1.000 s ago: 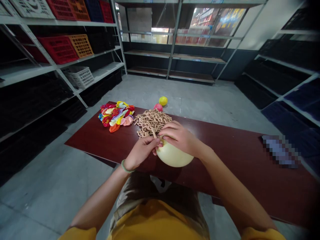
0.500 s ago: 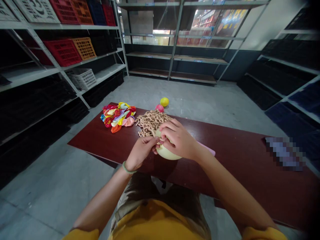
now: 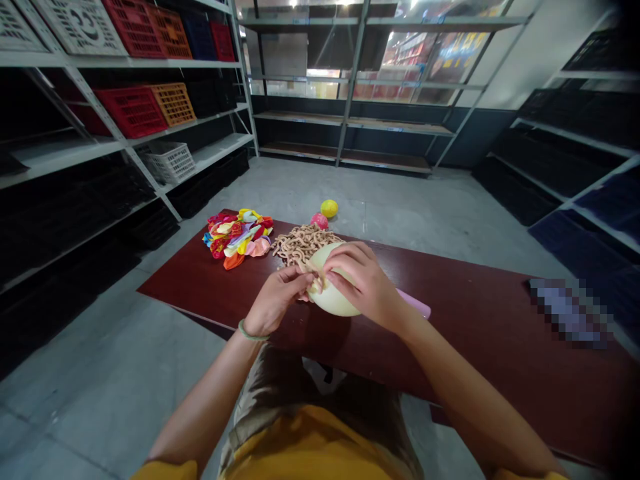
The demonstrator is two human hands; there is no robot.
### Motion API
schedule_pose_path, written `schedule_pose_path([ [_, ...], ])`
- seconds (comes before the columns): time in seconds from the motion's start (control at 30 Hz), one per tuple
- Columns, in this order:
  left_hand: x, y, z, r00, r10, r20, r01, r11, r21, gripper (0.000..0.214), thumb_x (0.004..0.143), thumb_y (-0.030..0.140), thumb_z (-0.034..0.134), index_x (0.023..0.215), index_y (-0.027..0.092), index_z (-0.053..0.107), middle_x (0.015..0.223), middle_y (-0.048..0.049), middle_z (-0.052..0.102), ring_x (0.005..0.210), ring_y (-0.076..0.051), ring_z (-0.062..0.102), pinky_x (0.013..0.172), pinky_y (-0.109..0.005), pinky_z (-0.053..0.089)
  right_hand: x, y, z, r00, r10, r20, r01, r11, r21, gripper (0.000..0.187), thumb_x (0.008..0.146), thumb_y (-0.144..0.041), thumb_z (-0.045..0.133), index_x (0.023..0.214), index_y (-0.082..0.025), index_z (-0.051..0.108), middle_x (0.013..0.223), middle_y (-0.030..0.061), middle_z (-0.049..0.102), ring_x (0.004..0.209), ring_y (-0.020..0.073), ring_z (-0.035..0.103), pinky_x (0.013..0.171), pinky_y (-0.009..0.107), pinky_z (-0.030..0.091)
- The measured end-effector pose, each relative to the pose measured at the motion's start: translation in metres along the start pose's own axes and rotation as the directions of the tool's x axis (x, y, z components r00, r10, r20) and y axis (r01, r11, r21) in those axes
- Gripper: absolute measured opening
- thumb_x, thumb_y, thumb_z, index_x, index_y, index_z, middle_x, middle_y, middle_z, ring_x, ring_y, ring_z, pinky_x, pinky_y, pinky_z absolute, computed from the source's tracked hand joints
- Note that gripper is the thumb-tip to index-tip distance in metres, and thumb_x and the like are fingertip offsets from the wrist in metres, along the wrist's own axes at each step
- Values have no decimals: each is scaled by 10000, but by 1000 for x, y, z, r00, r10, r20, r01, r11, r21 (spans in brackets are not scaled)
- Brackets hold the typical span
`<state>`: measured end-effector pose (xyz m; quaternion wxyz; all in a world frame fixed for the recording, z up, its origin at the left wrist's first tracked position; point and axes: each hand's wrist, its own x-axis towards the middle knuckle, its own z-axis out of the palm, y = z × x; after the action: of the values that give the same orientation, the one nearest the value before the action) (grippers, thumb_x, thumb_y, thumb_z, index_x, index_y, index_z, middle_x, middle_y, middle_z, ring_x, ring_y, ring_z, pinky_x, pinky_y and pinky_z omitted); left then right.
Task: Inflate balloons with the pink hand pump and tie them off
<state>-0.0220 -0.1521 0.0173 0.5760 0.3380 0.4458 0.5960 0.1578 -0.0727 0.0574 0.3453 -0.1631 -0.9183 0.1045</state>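
Note:
A blown-up pale yellow balloon [image 3: 337,303] is held above the table, its neck end turned towards my left hand [image 3: 275,300]. My left thumb and fingers are pinched together at that end, with a short stretch of beige cord showing beside them. My right hand [image 3: 370,287] lies over the balloon's right side, its thumb and fingertips closed at the neck. Exactly what each fingertip grips is partly hidden. Just behind the hands is a tangled heap of beige cord [image 3: 300,243].
A dark red table [image 3: 480,320] carries a pile of colourful uninflated balloons [image 3: 237,237] at left and a pink tube-like thing [image 3: 414,303] right of my hand. A blurred-out object [image 3: 570,313] lies far right. Beyond the table are pink [image 3: 319,221] and yellow balls [image 3: 329,209]. Shelves with crates [image 3: 131,112] surround.
My fingertips have drawn slightly apart at the balloon's neck, and my left hand has shifted a little left. More of the balloon's upper side shows. The view has tilted up slightly.

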Motion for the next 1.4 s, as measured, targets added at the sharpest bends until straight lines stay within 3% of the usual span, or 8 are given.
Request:
schedule_pose_path([
  [0.1,-1,1,2,998,33,49,-37,997,67,236,763,334,790,824,126,695,737,-13,645,620,-87,558,610,-208,455,8,-2,-2,999,39,-2,-39,999,-12,118,954,-234,551,1028,-243,643,1071,63,653,1066,236,550,974,434,418],
  [0.37,0,7,6,996,89,21,-92,979,183,273,742,365,800,789,134,663,702,0,662,576,-97,564,579,-221,472,7,-3,-7,999,37,22,-40,990,137,155,876,-168,578,736,-228,603,1049,45,627,1065,225,544,988,444,427],
  [0.57,2,7,2,988,135,80,-152,950,274,291,754,395,782,838,146,656,732,-12,682,596,-118,603,584,-235,499,9,2,-3,999,44,7,-45,994,101,92,917,-185,581,923,-236,657,1040,51,642,1028,212,568,964,433,455],
  [0.77,4,7,-2,982,152,116,-183,922,342,253,792,367,745,863,142,651,756,-33,693,635,-132,627,610,-245,512,8,5,3,999,42,7,-42,997,61,82,886,-168,616,848,-236,641,991,38,650,1005,213,561,944,420,462],
  [0.93,5,0,-3,972,234,-8,-210,887,410,208,794,335,721,802,155,619,678,-12,671,583,-133,620,583,-238,496,8,0,10,998,45,-50,-44,998,33,140,819,-99,606,803,-237,585,952,40,651,975,224,562,894,411,476],
  [1.13,6,-9,4,908,398,-127,-336,877,344,169,808,311,689,876,175,615,623,25,639,496,-114,586,505,-221,470,7,-10,15,994,22,-111,-17,999,44,131,865,-134,591,793,-243,599,905,41,652,909,220,580,874,420,484],
  [1.27,6,-10,0,899,427,-100,-384,877,290,199,827,349,695,879,165,640,673,6,654,495,-103,582,495,-221,483,6,-9,9,985,152,-82,-132,968,211,69,918,-210,605,871,-242,644,957,47,641,984,210,590,911,408,482],
  [1.4,4,-10,-2,908,415,-62,-380,876,298,181,827,329,711,899,165,687,722,-3,663,519,-98,592,505,-216,486,7,-5,7,969,245,-5,-238,944,228,32,897,-262,657,891,-241,681,1040,54,632,1079,228,568,988,444,444],
])
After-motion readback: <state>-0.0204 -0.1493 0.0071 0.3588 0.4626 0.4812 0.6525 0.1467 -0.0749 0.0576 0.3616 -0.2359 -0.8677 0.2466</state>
